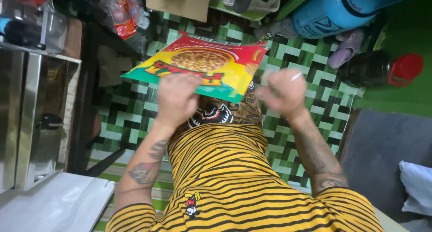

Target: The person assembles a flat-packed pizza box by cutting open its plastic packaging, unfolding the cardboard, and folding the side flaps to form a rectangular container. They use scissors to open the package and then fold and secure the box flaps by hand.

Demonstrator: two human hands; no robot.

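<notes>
A flat pizza box (204, 63), red, yellow and green with a picture of a pizza on top, is held out level in front of my body. My left hand (176, 96) grips its near edge on the left side. Blurred by motion, my right hand (282, 91) is at the box's near right corner with the fingers curled, and a small white stick-like thing (296, 76) pokes out of it. Whether the right hand touches the box cannot be told. Below the hands is my yellow shirt with black stripes (225, 178).
The floor has green, white and black patterned tiles (315, 61). A steel counter (27, 115) stands at the left, a white board (58, 202) at lower left. A blue water jug (333, 9), a purple slipper (344, 49) and a dark bottle with a red cap (382, 69) lie at upper right.
</notes>
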